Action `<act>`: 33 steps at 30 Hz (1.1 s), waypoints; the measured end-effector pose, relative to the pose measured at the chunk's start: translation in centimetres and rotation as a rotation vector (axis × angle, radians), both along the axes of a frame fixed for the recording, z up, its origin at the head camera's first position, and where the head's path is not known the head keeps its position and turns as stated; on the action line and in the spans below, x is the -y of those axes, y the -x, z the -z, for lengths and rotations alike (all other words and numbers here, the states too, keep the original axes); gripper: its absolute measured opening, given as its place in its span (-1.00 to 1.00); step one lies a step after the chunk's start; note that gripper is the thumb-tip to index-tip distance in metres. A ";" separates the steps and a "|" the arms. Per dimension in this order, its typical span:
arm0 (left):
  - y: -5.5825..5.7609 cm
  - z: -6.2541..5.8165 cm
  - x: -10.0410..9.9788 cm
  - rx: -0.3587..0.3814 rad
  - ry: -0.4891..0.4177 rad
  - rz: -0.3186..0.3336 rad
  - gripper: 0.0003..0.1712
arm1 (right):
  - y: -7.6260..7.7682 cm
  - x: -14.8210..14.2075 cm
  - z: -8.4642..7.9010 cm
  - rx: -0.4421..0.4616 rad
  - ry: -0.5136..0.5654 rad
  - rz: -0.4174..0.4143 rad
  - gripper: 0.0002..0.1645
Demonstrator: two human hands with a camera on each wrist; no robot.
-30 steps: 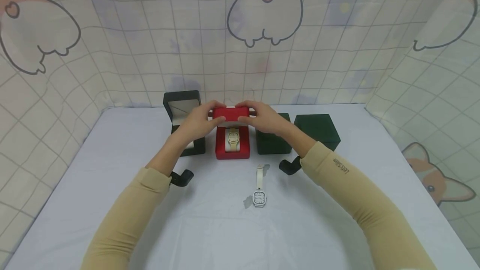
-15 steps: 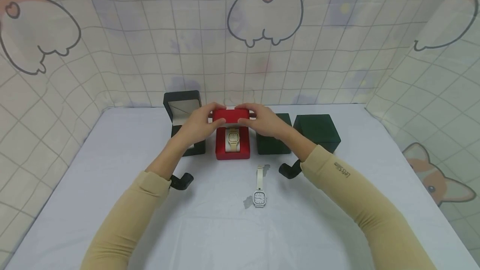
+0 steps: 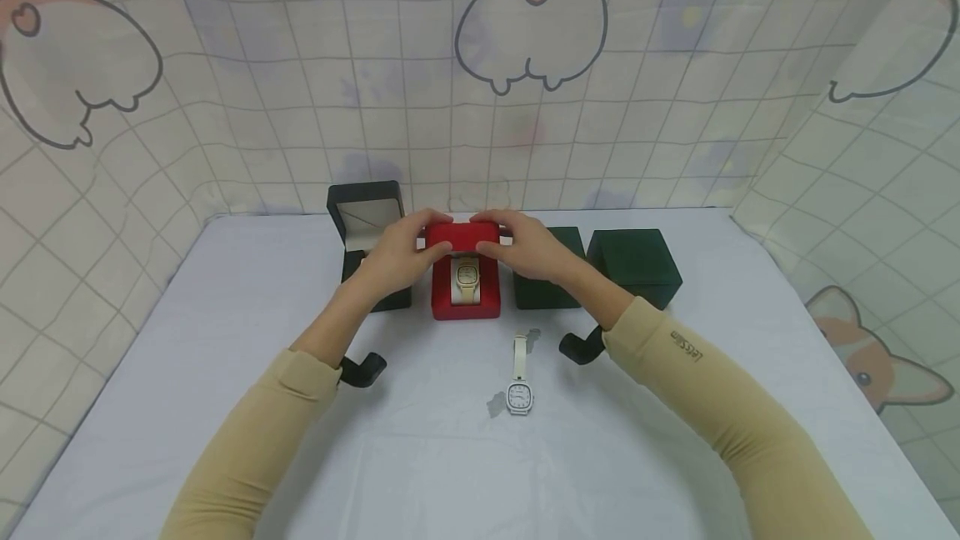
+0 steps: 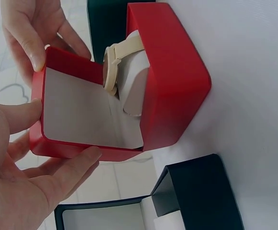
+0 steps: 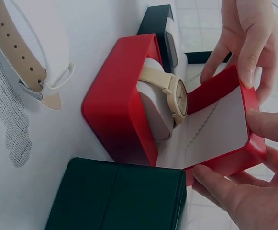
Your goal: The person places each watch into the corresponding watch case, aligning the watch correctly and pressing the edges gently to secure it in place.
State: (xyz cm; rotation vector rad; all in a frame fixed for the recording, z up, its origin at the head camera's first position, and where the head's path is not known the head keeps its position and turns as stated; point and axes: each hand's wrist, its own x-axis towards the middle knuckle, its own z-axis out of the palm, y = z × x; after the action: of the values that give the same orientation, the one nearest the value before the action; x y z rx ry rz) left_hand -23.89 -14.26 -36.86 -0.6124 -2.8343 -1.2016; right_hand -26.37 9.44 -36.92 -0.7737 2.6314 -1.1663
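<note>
A red watch box (image 3: 439,307) stands near the back of the table with its lid (image 3: 462,233) raised partway. Strapped round a white cushion inside it is a watch with a gold-toned case and cream strap (image 3: 467,275). My left hand (image 3: 396,252) grips the lid's left corner, thumb on the front edge and fingers behind and along the side. At the right corner my right hand (image 3: 531,248) holds the lid the same way. Both wrist views show the lid's pale lining (image 4: 76,108). Toward me lies a white-strapped watch (image 3: 518,394), stretched out flat.
Left of the red box, a dark watch box (image 3: 363,190) stands with its lid up, partly behind the left hand. On the right are two dark green boxes, one (image 3: 547,294) partly behind the right hand, the other (image 3: 633,261) farther right. A patterned cloth (image 3: 645,148) hangs behind.
Both hands have tipped the red lid forward and down, so less of its pale inside shows from the head view. The boxes and the white-strapped watch stay in place.
</note>
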 end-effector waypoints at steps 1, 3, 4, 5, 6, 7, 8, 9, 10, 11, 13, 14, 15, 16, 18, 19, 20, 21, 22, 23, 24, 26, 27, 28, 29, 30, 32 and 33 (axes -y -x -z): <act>0.0 0.0 0.0 -0.001 -0.001 0.000 -0.47 | 0.0 0.0 0.0 -0.002 -0.001 0.000 -0.36; -0.1 0.1 0.0 -0.007 0.000 0.001 -0.48 | -0.1 0.0 0.1 -0.002 0.001 0.001 -0.37; -0.1 0.1 0.0 -0.008 -0.001 0.002 -0.48 | -0.1 0.0 0.1 -0.002 0.005 -0.001 -0.38; -0.1 0.1 0.0 -0.011 0.001 0.002 -0.48 | -0.1 0.0 0.1 -0.004 0.007 -0.003 -0.38; -0.1 0.2 0.0 -0.013 0.002 0.001 -0.48 | -0.1 0.0 0.1 -0.007 0.010 -0.004 -0.39; -0.1 0.2 0.0 -0.015 0.005 0.000 -0.49 | -0.2 0.1 0.1 -0.009 0.015 -0.008 -0.39; -0.2 0.2 0.0 -0.017 0.004 0.000 -0.49 | -0.2 0.1 0.2 -0.011 0.019 -0.010 -0.40; -0.2 0.3 0.0 -0.018 0.003 0.000 -0.49 | -0.2 0.1 0.2 -0.016 0.021 -0.013 -0.40; -0.2 0.3 0.0 -0.019 0.003 -0.001 -0.49 | -0.2 0.1 0.3 -0.020 0.023 -0.014 -0.40; -0.3 0.3 0.0 -0.020 0.002 -0.002 -0.49 | -0.2 0.1 0.3 -0.022 0.023 -0.016 -0.40; -0.3 0.4 0.0 -0.022 -0.003 0.000 -0.49 | -0.3 0.1 0.3 -0.024 0.025 -0.016 -0.41; -0.4 0.4 0.0 -0.023 -0.006 0.000 -0.48 | -0.3 0.1 0.3 -0.024 0.025 -0.014 -0.41; -0.4 0.4 -0.1 -0.023 -0.008 -0.001 -0.49 | -0.4 0.1 0.3 -0.024 0.027 -0.015 -0.40; -0.5 0.4 -0.1 -0.023 -0.012 -0.001 -0.49 | -0.4 0.1 0.4 -0.024 0.028 -0.013 -0.40; -0.5 0.4 -0.1 -0.024 -0.016 -0.001 -0.48 | -0.4 0.1 0.4 -0.028 0.028 -0.014 -0.40; -0.6 0.4 -0.1 -0.023 -0.018 -0.001 -0.48 | -0.4 0.1 0.4 -0.032 0.030 -0.015 -0.40; -0.6 0.5 -0.1 -0.024 -0.019 -0.001 -0.48 | -0.5 0.1 0.4 -0.034 0.032 -0.018 -0.40; -0.6 0.5 -0.1 -0.025 -0.018 -0.001 -0.48 | -0.5 0.1 0.5 -0.038 0.035 -0.021 -0.40; -0.6 0.6 -0.1 -0.027 -0.020 0.000 -0.48 | -0.5 0.1 0.5 -0.041 0.036 -0.022 -0.40; -0.7 0.6 -0.1 -0.028 -0.021 0.001 -0.48 | -0.6 0.1 0.5 -0.046 0.040 -0.026 -0.40; -0.7 0.7 -0.1 -0.028 -0.023 0.002 -0.48 | -0.6 0.1 0.5 -0.049 0.044 -0.029 -0.40; -0.7 0.8 -0.1 -0.027 -0.025 0.003 -0.49 | -0.7 0.0 0.5 -0.056 0.049 -0.034 -0.40; -0.7 0.8 -0.1 -0.027 -0.026 0.002 -0.49 | -0.7 0.0 0.5 -0.060 0.049 -0.035 -0.40; -0.8 0.8 -0.1 -0.026 -0.030 0.004 -0.49 | -0.8 0.0 0.6 -0.064 0.049 -0.036 -0.40; -0.8 0.9 -0.1 -0.025 -0.031 0.004 -0.49 | -0.8 0.0 0.6 -0.068 0.048 -0.037 -0.40; -0.8 0.9 -0.1 -0.024 -0.032 0.003 -0.50 | -0.8 0.0 0.6 -0.073 0.045 -0.038 -0.40; -0.8 1.0 -0.1 -0.028 -0.035 0.006 -0.50 | -0.9 0.0 0.7 -0.079 0.042 -0.038 -0.41; -0.8 1.0 -0.1 -0.032 -0.036 0.009 -0.50 | -0.9 0.0 0.7 -0.082 0.039 -0.036 -0.40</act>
State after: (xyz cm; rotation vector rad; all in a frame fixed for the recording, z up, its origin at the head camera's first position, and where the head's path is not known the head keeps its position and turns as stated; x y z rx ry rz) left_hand -23.06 -14.13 -37.87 -0.6376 -2.7803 -1.2288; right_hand -25.42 9.45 -37.59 -0.8906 2.6555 -1.2053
